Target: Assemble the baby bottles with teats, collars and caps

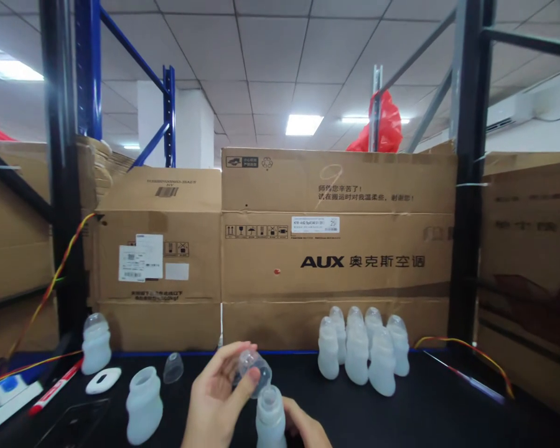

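My left hand (214, 398) holds a small clear dome cap (254, 368) between thumb and fingers, just above the neck of a translucent white silicone bottle (269, 418). My right hand (303, 428) grips that bottle from the right at the bottom edge of the view. An open bottle without a cap (144, 404) stands to the left, with a loose clear cap (173, 368) lying behind it. A capped bottle (96, 343) stands at the far left. Several capped bottles (361, 348) are grouped at the right rear of the black table (424, 410).
Cardboard boxes (336, 249) wall off the back of the table between black rack posts (466, 186). A white oval part (103, 380), a red marker (56, 387) and a dark phone (74, 423) lie at the left. Red-yellow wires (466, 350) trail at the right.
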### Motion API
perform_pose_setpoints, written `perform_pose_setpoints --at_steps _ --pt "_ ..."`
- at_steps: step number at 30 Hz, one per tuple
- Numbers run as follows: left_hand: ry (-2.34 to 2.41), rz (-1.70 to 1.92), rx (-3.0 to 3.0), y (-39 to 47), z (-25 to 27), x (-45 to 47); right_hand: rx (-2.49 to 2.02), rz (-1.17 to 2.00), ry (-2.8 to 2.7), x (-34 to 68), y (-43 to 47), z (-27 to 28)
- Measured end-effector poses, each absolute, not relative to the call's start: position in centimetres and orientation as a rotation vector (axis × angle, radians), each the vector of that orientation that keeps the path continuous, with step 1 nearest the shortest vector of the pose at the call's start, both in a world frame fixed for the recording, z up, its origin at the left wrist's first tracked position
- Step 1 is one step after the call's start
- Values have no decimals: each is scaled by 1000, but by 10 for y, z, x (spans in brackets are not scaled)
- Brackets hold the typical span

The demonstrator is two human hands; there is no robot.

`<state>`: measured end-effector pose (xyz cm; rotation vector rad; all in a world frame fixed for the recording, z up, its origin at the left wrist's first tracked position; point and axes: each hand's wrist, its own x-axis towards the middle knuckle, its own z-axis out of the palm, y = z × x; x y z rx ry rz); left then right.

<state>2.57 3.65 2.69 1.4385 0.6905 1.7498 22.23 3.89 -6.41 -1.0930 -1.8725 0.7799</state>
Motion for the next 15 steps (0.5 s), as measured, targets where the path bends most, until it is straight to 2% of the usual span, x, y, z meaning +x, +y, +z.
perform_pose_setpoints --at_steps 7,15 --pt "848 1565 1663 14 15 34 -1024 715 -1940 214 28 -73" --pt "834 1397 1761 17 17 28 -979 708 -1894 212 1 -41"
